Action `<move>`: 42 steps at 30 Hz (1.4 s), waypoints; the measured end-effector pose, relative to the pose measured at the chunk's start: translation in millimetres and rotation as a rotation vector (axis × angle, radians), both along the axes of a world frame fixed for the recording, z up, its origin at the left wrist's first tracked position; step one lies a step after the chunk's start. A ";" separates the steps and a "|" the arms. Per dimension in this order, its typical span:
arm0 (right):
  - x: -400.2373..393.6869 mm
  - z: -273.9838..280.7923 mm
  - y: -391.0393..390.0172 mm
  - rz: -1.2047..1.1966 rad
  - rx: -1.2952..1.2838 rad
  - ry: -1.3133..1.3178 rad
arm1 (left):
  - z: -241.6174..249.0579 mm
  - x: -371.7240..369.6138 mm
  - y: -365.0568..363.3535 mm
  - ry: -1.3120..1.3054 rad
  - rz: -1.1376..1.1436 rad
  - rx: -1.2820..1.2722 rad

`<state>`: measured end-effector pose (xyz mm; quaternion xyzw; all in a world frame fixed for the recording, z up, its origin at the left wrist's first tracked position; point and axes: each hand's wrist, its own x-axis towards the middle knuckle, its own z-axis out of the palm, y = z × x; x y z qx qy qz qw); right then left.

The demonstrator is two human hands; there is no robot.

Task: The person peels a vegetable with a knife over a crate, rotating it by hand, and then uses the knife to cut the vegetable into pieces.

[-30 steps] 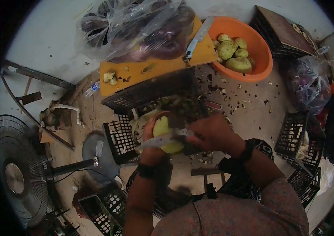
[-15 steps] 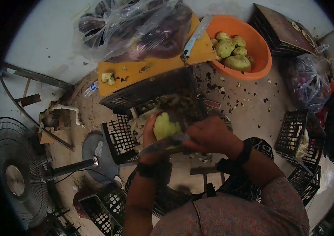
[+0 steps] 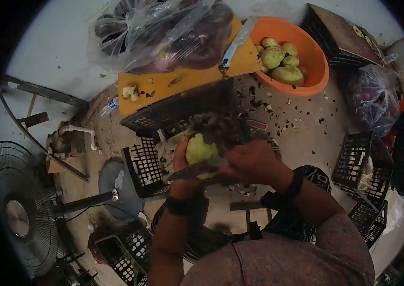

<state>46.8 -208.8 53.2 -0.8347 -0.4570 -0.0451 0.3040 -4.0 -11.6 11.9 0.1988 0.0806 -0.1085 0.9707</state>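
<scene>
My left hand (image 3: 184,187) is closed around a pale green peeled eggplant (image 3: 200,149), its fingers along the left side of it. My right hand (image 3: 252,163) is wrapped round the handle of a knife (image 3: 190,172); the handle itself is hidden in the fist. The wide blade points left and lies across the lower part of the eggplant, over my left hand. Beneath both hands, a black plastic crate (image 3: 137,164) holds dark peelings and pale scraps.
A yellow board (image 3: 164,88) bears bagged purple eggplants (image 3: 202,45) and a second knife (image 3: 237,43). An orange basin (image 3: 318,71) with several peeled eggplants stands at the back right. A fan (image 3: 18,217) stands left; more black crates (image 3: 354,152) stand right. Peel scraps litter the floor.
The knife blade has moved slightly down and left across the eggplant, and its angle has changed a little. Both hands keep their hold.
</scene>
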 end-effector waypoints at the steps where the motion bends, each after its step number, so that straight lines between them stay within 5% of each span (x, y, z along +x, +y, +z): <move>1: -0.4 0.1 0.3 -0.002 -0.003 -0.006 | -2.3 -1.6 0.1 0.014 0.025 0.101; 3: -0.7 0.9 0.7 -0.004 -0.007 -0.011 | -14.8 -6.4 0.4 0.029 0.051 0.202; 5: -0.4 2.1 1.6 -0.003 -0.026 -0.033 | -35.4 -11.7 1.8 -0.057 0.182 0.616; 9: 0.1 -1.6 2.6 -0.014 -0.030 -0.047 | -34.1 -12.3 3.1 0.009 0.136 0.703; 12: 1.8 0.2 0.6 0.032 -0.064 -0.009 | -26.1 -7.7 2.7 -0.047 0.153 0.679; 14: 2.3 1.8 -0.2 0.052 -0.092 0.060 | 1.2 -1.1 1.6 0.238 0.067 0.218; 18: 3.5 0.1 -1.2 0.045 -0.061 0.083 | -4.0 -5.3 0.2 0.214 0.017 0.099; 20: 2.8 0.8 -1.4 0.003 -0.068 0.062 | -14.0 -19.3 -5.9 -0.123 0.232 0.937; 24: 2.3 -0.1 -2.0 -0.010 -0.043 0.087 | -22.3 -14.0 -11.0 -0.125 0.360 1.054; 26: 2.6 -3.4 -1.7 -0.062 -0.039 0.138 | -49.8 -7.4 9.9 0.093 0.074 0.638; 27: 3.4 -1.7 -1.5 -0.063 -0.039 0.138 | -32.9 -4.0 9.4 0.093 0.074 0.638; 29: 5.4 4.3 -1.2 -0.107 -0.060 0.237 | 15.4 0.7 5.7 0.216 -0.027 -0.082; 30: 5.6 5.7 -2.1 -0.107 -0.061 0.237 | 5.1 0.0 6.2 0.217 -0.027 -0.082; 33: 5.6 5.9 -2.8 -0.046 -0.078 0.172 | -17.3 -7.7 0.1 0.233 0.117 0.278; 35: 4.2 3.5 -2.7 0.021 -0.035 0.154 | 8.6 -12.8 -20.6 -0.421 0.470 1.432; 36: 3.8 4.1 -2.4 0.019 -0.035 0.156 | 15.5 -9.8 -18.4 -0.421 0.468 1.432; 38: 4.4 6.6 -1.7 0.015 0.011 0.136 | 23.9 0.0 -10.3 0.240 0.060 0.246; 42: 3.3 6.5 -1.9 0.006 0.019 0.139 | 23.6 -1.7 -9.4 0.226 0.043 0.267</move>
